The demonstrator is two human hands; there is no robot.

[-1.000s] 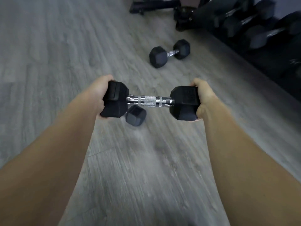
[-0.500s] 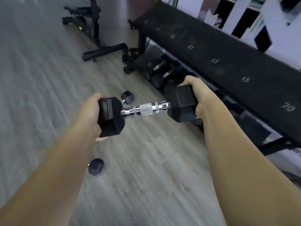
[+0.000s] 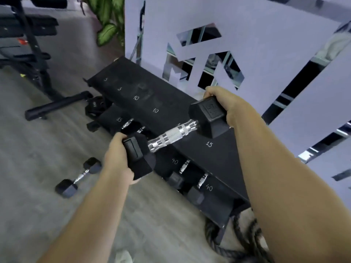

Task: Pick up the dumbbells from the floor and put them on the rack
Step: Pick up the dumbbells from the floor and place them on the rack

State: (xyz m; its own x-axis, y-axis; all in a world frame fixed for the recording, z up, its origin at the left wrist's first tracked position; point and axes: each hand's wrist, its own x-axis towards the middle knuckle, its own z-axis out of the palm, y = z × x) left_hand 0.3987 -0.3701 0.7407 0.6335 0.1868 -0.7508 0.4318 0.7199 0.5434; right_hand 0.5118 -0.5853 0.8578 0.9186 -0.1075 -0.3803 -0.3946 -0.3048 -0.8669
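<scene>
A black hex dumbbell (image 3: 171, 135) with a chrome handle hangs tilted in the air over the black rack (image 3: 171, 103). My left hand (image 3: 117, 158) grips its lower head and my right hand (image 3: 226, 103) grips its upper head, which carries the number 15. The rack's top shelf is bare and bears white numbers from 5 to 15. Its lower shelf holds several larger dumbbells (image 3: 191, 185) marked 35 and 40. A smaller black dumbbell (image 3: 78, 176) lies on the grey floor to the left of my left hand.
A weight bench frame (image 3: 43, 80) stands at the back left, with weight plates (image 3: 95, 107) by the rack's end. A thick black rope (image 3: 239, 243) coils on the floor under the rack's near end. A white cut-out panel (image 3: 256, 44) rises behind the rack, with a plant (image 3: 108, 21) beside it.
Both hands lifted the dumbbell off the floor and carried it up over the rack's top shelf. The view swung from the floor toward the rack and the panel behind it.
</scene>
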